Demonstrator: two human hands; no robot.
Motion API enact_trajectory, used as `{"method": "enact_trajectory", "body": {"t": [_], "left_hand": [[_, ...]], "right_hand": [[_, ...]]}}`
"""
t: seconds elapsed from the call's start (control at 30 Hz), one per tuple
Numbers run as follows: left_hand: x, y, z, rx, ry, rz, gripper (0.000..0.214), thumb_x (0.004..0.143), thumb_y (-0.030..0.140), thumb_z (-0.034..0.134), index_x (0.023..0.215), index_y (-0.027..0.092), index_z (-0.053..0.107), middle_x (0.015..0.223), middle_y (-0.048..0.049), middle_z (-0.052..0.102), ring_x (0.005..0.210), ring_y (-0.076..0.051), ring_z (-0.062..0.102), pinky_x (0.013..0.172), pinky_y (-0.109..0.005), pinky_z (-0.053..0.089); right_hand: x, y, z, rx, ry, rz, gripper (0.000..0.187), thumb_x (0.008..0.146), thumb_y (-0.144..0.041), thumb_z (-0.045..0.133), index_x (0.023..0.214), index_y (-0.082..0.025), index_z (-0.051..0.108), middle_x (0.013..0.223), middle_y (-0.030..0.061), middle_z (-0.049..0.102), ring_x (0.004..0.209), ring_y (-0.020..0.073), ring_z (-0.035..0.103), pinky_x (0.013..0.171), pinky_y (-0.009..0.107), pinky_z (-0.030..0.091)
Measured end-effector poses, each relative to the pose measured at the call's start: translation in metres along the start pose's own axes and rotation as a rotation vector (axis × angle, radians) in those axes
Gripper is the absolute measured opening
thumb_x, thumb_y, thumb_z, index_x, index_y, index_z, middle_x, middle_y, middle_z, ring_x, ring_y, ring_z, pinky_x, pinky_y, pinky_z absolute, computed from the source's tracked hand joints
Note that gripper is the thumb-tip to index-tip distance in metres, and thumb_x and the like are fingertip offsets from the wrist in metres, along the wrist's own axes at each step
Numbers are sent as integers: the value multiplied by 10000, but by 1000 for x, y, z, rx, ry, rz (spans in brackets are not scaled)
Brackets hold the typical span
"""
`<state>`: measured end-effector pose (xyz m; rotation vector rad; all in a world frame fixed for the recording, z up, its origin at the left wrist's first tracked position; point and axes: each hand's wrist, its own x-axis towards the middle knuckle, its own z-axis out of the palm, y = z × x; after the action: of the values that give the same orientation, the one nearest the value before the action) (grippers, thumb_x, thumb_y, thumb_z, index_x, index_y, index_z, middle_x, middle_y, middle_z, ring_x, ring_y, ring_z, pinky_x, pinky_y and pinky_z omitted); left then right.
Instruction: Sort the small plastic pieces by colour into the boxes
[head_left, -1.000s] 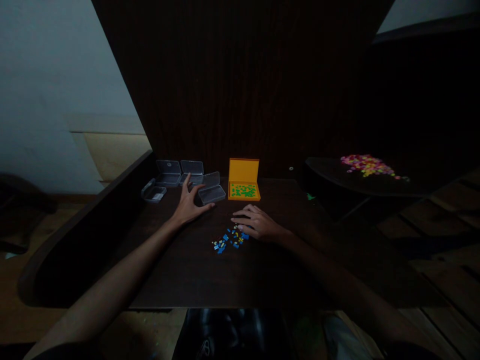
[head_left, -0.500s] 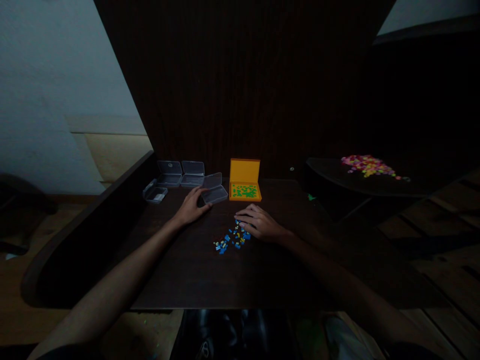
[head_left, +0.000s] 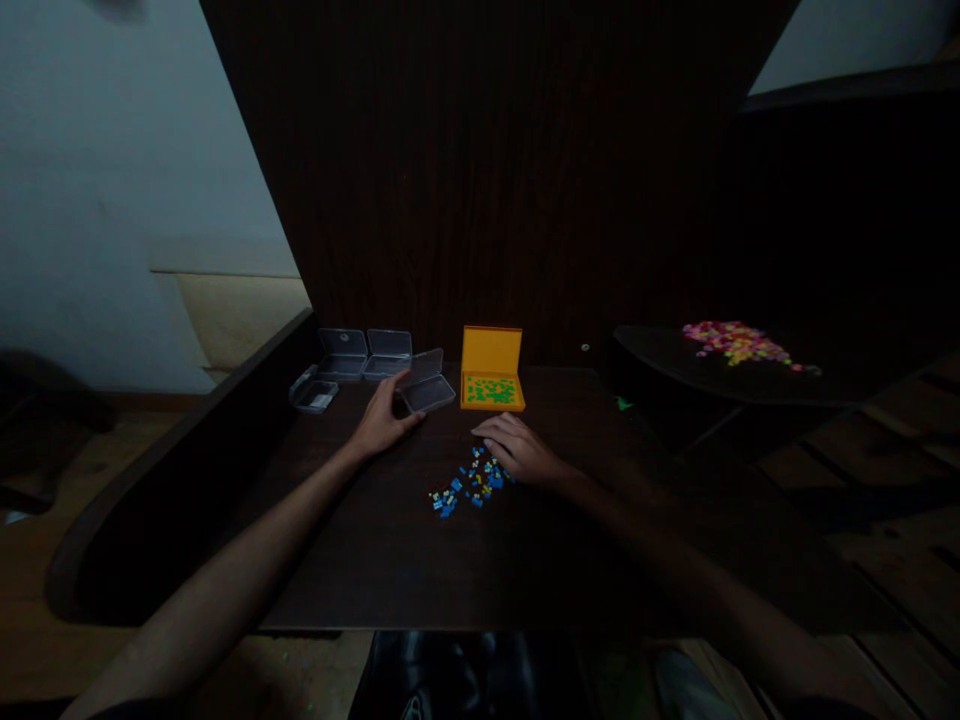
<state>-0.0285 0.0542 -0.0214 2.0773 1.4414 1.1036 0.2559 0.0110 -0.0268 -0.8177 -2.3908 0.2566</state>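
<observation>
My left hand [head_left: 380, 420] is at the left side of an open clear plastic box [head_left: 431, 393], thumb at its front corner and fingers at its back, gripping it by that side. No bricks show in this box. My right hand [head_left: 521, 450] hovers over or rests on the far right edge of a loose pile of small blue, white and yellow toy bricks [head_left: 456, 486]. Its fingers stretch to the left, apart, and nothing shows in them. Just beyond it stands an open orange box [head_left: 492, 350] with small green pieces [head_left: 491, 391] inside.
More open clear boxes [head_left: 389, 355] stand at the back left, with a smaller one [head_left: 313, 395] before them. A side wall [head_left: 187, 470] bounds the table's left. On a shelf [head_left: 652, 350] at right lies a heap of pink and yellow pieces [head_left: 739, 342].
The whole view has shifted slightly, with the table lower in it. My right hand has drawn back slightly from the bricks, baring more of them. My left hand stays at the clear box.
</observation>
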Motion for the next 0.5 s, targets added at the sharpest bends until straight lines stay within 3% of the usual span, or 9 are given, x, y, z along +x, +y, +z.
{"method": "enact_trajectory", "body": {"t": [0.27,0.5], "left_hand": [[1,-3,2,-94,90,-5,795,707,346,745,1387,210,357,1367,-143,492,1166,-292,568,943,-459,509],[0,-2,2,-89,104,3,792,702,368,755,1377,213,371,1358,-144,507,1147,-286,579,929,-458,511]], "right_hand": [[21,2,9,129,-22,65,321,959,-265,463,1205,-175,650,1012,88,627,946,182,596,881,347,496],[22,9,12,134,-70,89,312,929,-254,520,1195,-205,677,987,67,582,881,159,583,831,317,492]]}}
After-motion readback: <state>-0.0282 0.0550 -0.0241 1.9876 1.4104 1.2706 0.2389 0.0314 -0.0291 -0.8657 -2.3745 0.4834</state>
